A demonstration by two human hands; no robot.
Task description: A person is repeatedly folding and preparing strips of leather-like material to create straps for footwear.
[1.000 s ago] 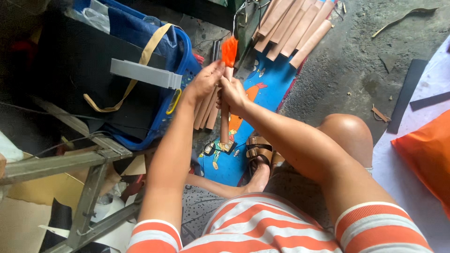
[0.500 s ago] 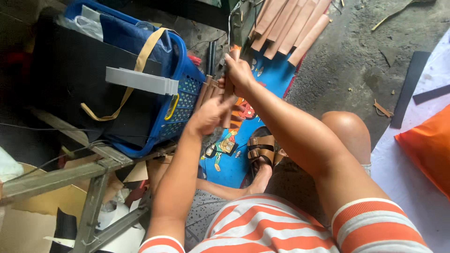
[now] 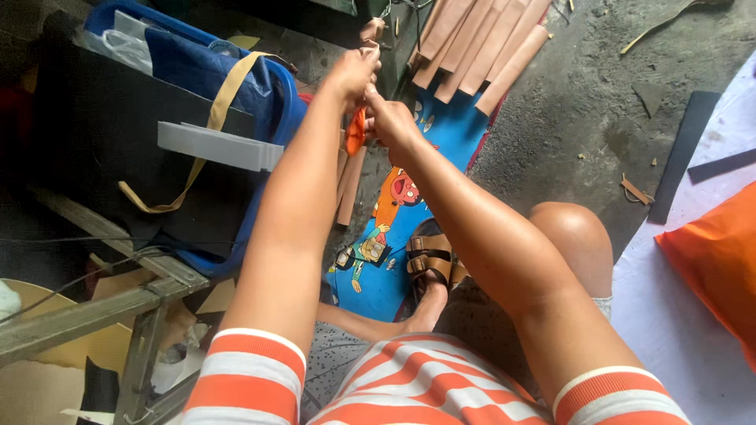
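We pinch a tan strip with our left hand, fingers shut on its end. Our right hand grips an orange tool just under those fingers, close for working it.

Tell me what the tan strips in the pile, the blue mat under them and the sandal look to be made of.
Tan strips: probably leather or leatherlike sheet, matte, flat-cut with rounded ends. Blue mat: likely printed plastic or coated fabric, slightly glossy cartoon print. Sandal: brown leatherlike straps with a soft sheen; real or synthetic is unclear.
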